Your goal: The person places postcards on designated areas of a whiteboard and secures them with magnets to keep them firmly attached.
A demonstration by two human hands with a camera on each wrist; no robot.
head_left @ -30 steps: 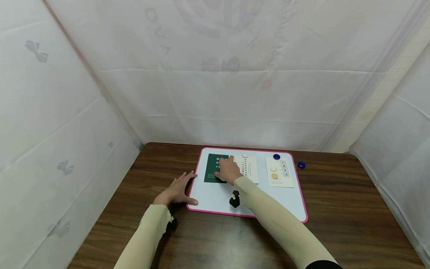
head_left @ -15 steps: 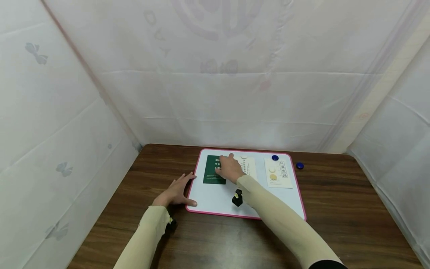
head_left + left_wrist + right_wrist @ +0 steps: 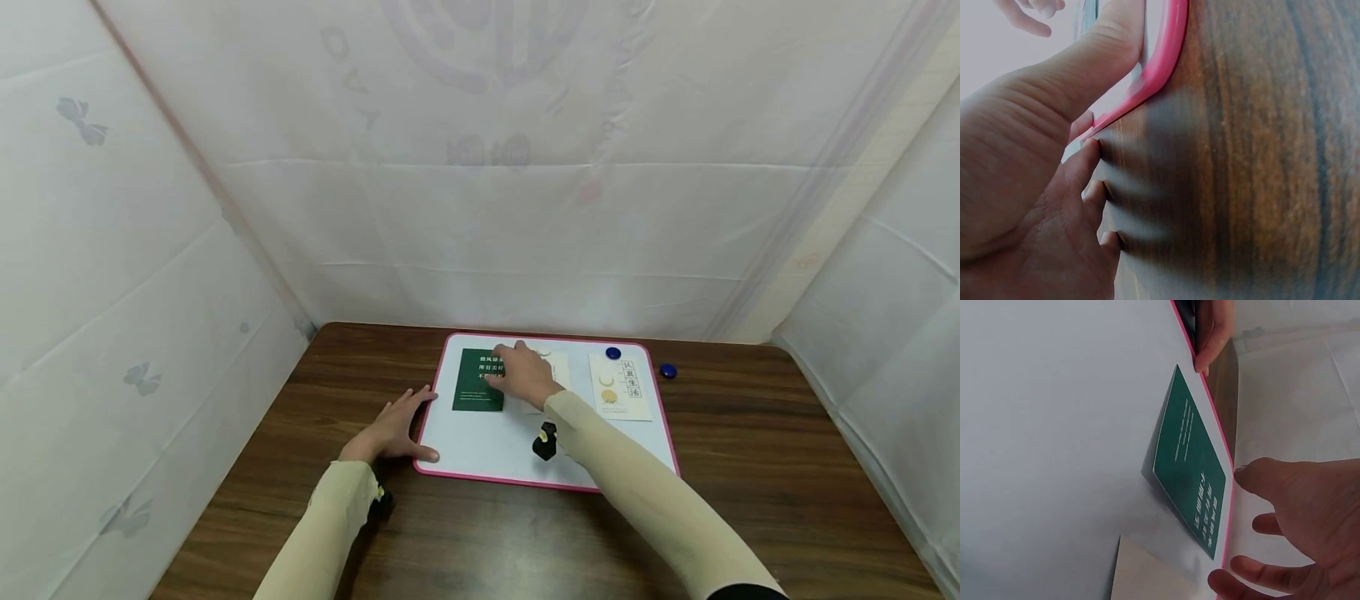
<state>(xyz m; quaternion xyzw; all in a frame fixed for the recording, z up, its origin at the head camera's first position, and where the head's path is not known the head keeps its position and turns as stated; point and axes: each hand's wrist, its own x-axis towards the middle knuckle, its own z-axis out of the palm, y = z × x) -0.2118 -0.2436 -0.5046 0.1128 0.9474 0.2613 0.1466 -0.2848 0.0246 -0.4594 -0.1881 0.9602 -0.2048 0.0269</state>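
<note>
A whiteboard (image 3: 480, 450) with a pink rim lies on the table. My left hand (image 3: 390, 427) rests at its left side, thumb on the front corner and the other fingertips along the edge and the tabletop. Over the board hovers my right hand (image 3: 527, 375), fingers spread and holding nothing. A green card (image 3: 477, 393) with white lettering lies just left of it; in the right wrist view this green card (image 3: 1188, 469) has an edge lifted off the board, casting a shadow. The right hand partly hides a cream card (image 3: 558, 367) behind it.
Another cream card (image 3: 611, 402) with a gold design lies on the board's right part, a round blue magnet (image 3: 613, 353) at its top edge. A second blue magnet (image 3: 668, 371) lies on the wooden table (image 3: 757, 433) beside the board. Pale cloth walls (image 3: 480, 217) enclose the table.
My right hand has moved right, off the green card, uncovering more of its lettering and covering more of the middle cream card. My left hand has stayed at the board's edge.
</note>
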